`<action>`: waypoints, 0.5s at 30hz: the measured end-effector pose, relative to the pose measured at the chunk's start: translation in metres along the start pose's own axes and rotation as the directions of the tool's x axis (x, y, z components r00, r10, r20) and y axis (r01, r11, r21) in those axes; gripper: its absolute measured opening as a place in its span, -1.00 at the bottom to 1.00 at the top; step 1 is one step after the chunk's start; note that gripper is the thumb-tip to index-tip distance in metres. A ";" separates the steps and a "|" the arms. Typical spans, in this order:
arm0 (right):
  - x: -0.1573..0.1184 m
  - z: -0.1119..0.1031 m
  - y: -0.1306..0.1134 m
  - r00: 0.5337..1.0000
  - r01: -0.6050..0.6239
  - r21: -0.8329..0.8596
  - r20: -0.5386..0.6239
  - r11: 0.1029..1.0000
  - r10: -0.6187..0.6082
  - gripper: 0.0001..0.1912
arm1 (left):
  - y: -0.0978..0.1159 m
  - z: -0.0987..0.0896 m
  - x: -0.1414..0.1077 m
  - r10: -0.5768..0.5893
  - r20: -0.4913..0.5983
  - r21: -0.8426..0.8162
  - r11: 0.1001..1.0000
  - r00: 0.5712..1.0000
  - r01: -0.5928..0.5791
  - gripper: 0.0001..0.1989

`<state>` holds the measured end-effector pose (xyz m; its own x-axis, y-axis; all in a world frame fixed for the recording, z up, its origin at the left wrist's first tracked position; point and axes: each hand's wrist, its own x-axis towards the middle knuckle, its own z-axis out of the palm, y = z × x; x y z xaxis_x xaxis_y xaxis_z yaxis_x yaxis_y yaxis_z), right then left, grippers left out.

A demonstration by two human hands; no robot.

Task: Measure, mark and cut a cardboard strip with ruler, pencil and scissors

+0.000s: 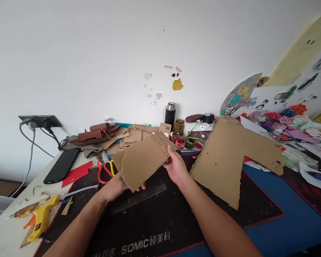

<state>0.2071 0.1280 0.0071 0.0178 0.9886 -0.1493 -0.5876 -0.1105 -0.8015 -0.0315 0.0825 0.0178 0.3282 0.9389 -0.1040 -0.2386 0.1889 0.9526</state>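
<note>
Nearby, ruler [144, 196] and glue gun [44, 213] lie about the hands [176, 166] [117, 185], right pinching cardboard [144, 160] that hides left's grip.

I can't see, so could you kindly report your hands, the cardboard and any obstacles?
Right hand grips printed cardboard; left hand partly hidden behind it. Cardboard held above mat. Clear strip on mat, possibly in the way.

"SOMIC硕美科" on black mat [155, 218]

A white wall [96, 53] stands beyond the white tabletop [5, 235], evenly lit; a dark socket [55, 120] sits left, stickers [178, 85] midway, a yellow sheet [296, 53] right.
</note>
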 end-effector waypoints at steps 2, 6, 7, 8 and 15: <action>-0.001 0.001 -0.001 1.000 0.012 0.013 -0.005 1.000 -0.012 -0.34 | -0.002 0.007 -0.002 -0.006 0.119 0.103 0.995 0.993 -0.007 -0.66; -0.009 0.007 0.002 0.996 -0.038 -0.033 0.074 0.999 0.040 -0.33 | -0.006 0.014 -0.003 0.057 0.131 0.109 0.991 0.990 -0.072 -0.50; -0.011 0.009 0.003 0.993 -0.056 -0.052 0.100 0.997 0.061 -0.33 | -0.007 0.014 -0.002 0.081 0.103 0.095 0.991 0.991 -0.091 -0.44; -0.013 0.011 0.004 0.989 -0.071 -0.070 0.124 0.995 0.079 -0.33 | -0.007 0.014 0.000 0.105 0.065 0.077 0.991 0.992 -0.110 -0.41; -0.023 0.017 0.011 0.955 -0.062 -0.202 0.273 0.977 0.117 -0.35 | -0.007 0.022 0.008 0.221 -0.223 -0.062 0.969 0.949 -0.240 -0.45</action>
<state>0.1867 0.1054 0.0117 -0.2728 0.9589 -0.0783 -0.4123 -0.1900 -0.8910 -0.0075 0.0821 0.0170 0.0551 0.9973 0.0482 -0.3664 -0.0247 0.9301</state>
